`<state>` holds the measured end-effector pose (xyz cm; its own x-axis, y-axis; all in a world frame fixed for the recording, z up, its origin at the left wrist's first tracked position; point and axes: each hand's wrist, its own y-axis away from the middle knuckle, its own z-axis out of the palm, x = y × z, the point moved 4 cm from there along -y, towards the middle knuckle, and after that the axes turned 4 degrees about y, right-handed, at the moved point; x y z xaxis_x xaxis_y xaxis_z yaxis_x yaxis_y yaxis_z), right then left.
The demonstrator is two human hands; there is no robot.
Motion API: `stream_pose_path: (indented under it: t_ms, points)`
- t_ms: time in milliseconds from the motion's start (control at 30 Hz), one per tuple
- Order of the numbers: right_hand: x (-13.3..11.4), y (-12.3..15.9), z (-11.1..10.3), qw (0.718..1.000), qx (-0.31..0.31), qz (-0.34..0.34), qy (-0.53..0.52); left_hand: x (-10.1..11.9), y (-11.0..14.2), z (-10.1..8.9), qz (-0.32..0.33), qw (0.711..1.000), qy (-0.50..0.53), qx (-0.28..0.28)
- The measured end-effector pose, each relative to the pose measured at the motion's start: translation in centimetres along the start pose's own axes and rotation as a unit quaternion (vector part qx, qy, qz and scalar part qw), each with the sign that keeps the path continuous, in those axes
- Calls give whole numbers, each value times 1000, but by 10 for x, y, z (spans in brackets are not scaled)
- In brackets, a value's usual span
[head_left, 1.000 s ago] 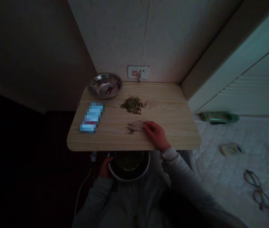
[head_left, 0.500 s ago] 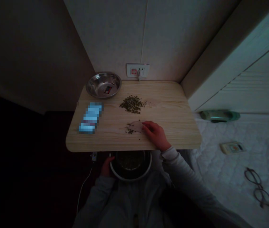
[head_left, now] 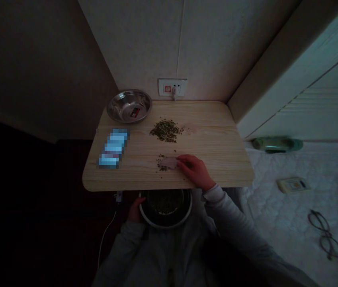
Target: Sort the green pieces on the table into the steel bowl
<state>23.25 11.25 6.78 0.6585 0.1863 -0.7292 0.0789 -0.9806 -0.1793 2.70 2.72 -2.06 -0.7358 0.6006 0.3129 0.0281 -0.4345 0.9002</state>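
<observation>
My right hand [head_left: 196, 172] pinches a thin translucent plastic piece [head_left: 169, 163] at its right end, low over the table. Under and around that piece lies a small scatter of green grains [head_left: 162, 168], which look like mung beans. Farther back on the wooden table [head_left: 216, 151] is a larger pile of the same grains [head_left: 166, 131]. Below the table's front edge, my left hand [head_left: 135, 210] is closed on the left rim of a dark basin with a pale rim [head_left: 169, 227]. Grains show dimly at the basin's bottom; the table edge hides its far side.
A shiny steel bowl [head_left: 118, 107] stands at the table's back left, with a lit phone [head_left: 113, 148] in front of it. The wall has a socket [head_left: 172, 87] with a plug. On the white bedding at right lie a green bottle [head_left: 277, 144], a pale device [head_left: 293, 185] and glasses [head_left: 324, 235].
The plastic piece has shifted slightly left and down with my right hand, and the grains beside it have spread a little. My left hand stays on the basin.
</observation>
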Motion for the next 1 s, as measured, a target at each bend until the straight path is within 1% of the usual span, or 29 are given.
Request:
stream_pose_path:
  t_ms: [100, 267, 333, 467, 600, 800, 900, 933, 1000]
  points:
    - [-2, 2, 0, 1000, -6, -8, 0, 1, 3, 3, 3, 1000, -3, -12]
    - [-3, 3, 1, 1000, -15, -14, -15, 3, 4, 2, -6, 1000, -11, 10]
    - [-3, 3, 1, 1000, -14, -11, -25, 4, 3, 2, -1, 1000, -14, 9]
    - [-3, 4, 2, 999, -4, 2, -35, 5, 1, -1, 7, 1000, -17, 16]
    - [-8, 6, 5, 999, 9, 6, -52, 9, 2, -2, 49, 998, -18, 39]
    - [-13, 9, 13, 992, 43, 28, -113, 12, 5, 0, 59, 997, -28, 41]
    - [-16, 9, 16, 979, 56, 53, -190, 8, 2, -1, 34, 999, -24, 23]
    - [-16, 9, 17, 969, 62, 65, -230, 7, 1, -1, 26, 999, -23, 17]
    - [-13, 7, 16, 941, 85, 97, -313, 6, -2, -3, 15, 1000, -20, 7]
